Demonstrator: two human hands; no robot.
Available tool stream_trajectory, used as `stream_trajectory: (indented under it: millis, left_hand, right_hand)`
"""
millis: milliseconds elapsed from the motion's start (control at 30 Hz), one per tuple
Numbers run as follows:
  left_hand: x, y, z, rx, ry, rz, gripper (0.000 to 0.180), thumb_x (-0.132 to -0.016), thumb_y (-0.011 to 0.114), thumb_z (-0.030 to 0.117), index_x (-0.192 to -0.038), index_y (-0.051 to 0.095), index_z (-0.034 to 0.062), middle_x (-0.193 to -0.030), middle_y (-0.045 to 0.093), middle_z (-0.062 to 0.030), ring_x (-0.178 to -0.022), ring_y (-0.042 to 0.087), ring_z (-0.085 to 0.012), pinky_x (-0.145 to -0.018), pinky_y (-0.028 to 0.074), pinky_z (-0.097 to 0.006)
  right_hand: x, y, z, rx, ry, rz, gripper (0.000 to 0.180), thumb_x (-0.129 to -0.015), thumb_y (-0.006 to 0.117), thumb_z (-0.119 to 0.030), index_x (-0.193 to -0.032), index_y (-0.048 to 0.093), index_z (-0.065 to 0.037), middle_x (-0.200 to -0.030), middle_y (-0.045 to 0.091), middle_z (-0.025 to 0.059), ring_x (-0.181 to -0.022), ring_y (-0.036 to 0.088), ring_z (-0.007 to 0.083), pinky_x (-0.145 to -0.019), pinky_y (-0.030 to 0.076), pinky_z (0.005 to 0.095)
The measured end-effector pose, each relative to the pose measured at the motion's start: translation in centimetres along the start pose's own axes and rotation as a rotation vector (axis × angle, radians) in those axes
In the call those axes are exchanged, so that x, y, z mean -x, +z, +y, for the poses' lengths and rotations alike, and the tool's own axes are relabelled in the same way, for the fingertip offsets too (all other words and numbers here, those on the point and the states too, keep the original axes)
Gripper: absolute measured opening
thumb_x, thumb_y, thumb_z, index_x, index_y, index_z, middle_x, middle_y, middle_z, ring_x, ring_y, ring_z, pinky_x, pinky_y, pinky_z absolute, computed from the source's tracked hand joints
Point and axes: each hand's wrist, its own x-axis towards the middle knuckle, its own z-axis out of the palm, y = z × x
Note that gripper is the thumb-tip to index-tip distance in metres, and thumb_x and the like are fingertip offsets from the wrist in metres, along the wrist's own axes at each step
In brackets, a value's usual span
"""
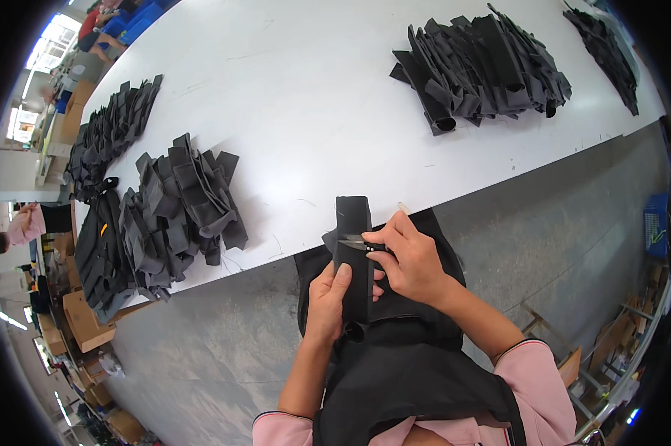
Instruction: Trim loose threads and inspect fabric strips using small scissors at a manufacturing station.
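Note:
A long black fabric strip (354,215) stands out over the table's near edge, its lower end curled into a tube. My left hand (328,299) is closed around it, thumb on top and fingertips showing at its right side. Small metal thread snips (355,241) lie across the strip, blades pointing left. My right hand (408,256) pinches their dark handle between thumb and fingers. A corner of grey cloth shows left of the strip, behind it.
The white table (298,111) carries piles of black strips: one pile (183,201) at left, another (112,137) behind it, a large pile (484,67) at far right. Loose threads lie around. A cardboard box (86,321) stands lower left; a blue crate (656,224) is at right.

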Motion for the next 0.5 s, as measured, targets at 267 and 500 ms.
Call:
stream_trajectory:
  millis: [267,500]
  left_hand:
    - [-0.3,-0.2,-0.2,-0.065,-0.024,-0.084,0.042,-0.099,0.042,0.028,-0.131,0.036,0.0009,-0.107,0.062,-0.0219,-0.083,0.065,-0.0221,-0.072,0.053,-0.031]
    - [-0.4,-1.4,2.6,0.325,-0.040,-0.445,0.061,-0.096,0.047,0.037,-0.144,0.013,0.0208,-0.119,0.051,-0.0295,-0.094,0.063,-0.0370,-0.076,0.054,-0.039]
  right_hand:
    - [-0.6,0.1,1.2,-0.435,0.322,0.125,0.030,-0.075,0.066,0.002,-0.104,0.060,-0.004,-0.078,0.044,0.0008,-0.067,0.049,0.0093,-0.059,0.039,0.0221]
    - [-3.2,0.6,-0.2,-1.162,0.763,-0.259,0.014,-0.080,0.067,-0.008,-0.090,0.059,-0.006,-0.072,0.056,-0.0017,-0.056,0.047,0.0029,-0.050,0.038,0.0185]
